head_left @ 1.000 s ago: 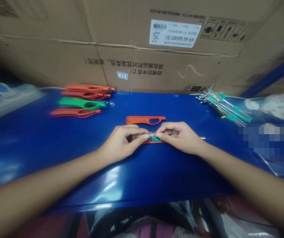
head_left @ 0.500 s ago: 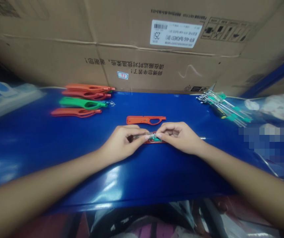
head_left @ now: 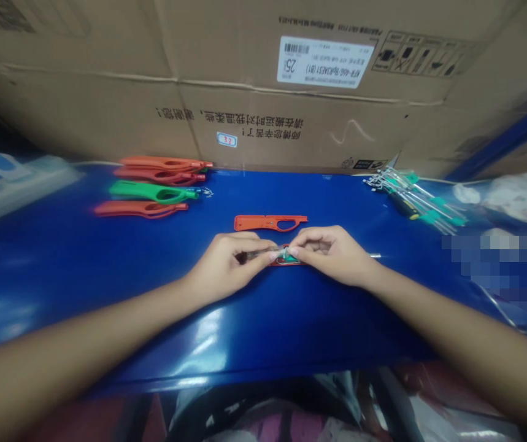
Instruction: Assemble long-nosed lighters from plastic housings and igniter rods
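Small part pinched between left hand and right hand is mostly covered by fingertips; shape cannot be told, only red and teal bits are seen. A pixelated patch at right hides what lies there. Both forearms are cut off by the bottom edge. Clear-handled tools are blurred, count unclear. Left-edge objects are smeared beyond recognition

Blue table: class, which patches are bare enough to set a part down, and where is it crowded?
Bare: the blue table left of the left hand, below the orange and green shells; also between the lone orange shell and the metal rods. Crowded: where both hands meet, right hand included.
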The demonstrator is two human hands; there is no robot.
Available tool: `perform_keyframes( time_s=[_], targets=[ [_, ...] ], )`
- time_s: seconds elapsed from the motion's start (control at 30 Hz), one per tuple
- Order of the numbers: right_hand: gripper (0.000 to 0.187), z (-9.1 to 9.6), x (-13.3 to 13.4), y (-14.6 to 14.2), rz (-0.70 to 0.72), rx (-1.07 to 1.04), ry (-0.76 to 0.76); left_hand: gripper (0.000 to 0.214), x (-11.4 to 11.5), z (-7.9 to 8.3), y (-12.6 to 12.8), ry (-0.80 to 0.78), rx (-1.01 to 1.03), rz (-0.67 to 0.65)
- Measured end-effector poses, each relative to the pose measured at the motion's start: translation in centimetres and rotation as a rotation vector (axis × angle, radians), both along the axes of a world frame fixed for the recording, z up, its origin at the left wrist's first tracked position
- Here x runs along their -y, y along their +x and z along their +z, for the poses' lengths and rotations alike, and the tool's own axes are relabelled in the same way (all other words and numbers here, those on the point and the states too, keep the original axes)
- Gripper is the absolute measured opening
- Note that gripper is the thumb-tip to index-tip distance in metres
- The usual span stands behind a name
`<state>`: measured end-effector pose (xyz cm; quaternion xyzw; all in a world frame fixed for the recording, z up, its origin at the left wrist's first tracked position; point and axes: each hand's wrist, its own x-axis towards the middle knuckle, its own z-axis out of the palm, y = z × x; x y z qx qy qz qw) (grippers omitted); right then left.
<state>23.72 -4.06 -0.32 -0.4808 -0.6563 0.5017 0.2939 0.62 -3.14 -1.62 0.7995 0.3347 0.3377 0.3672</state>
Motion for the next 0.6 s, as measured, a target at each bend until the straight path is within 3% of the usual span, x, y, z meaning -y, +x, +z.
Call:
perform_keyframes(
  time_s=[0.33, 0.6],
  targets=[
    [0.035, 0.73, 0.23, -0.01, -0.002, -0.041, -0.089, 0.021, 0.14, 0.11, 0.06, -0.005, 0.016, 0.01],
    [0.035, 0.65, 0.32, 0.02, -0.011, -0.078, -0.065, 0.021, 0.15, 0.27, 0.11, -0.033, 0.008, 0.021]
  ],
)
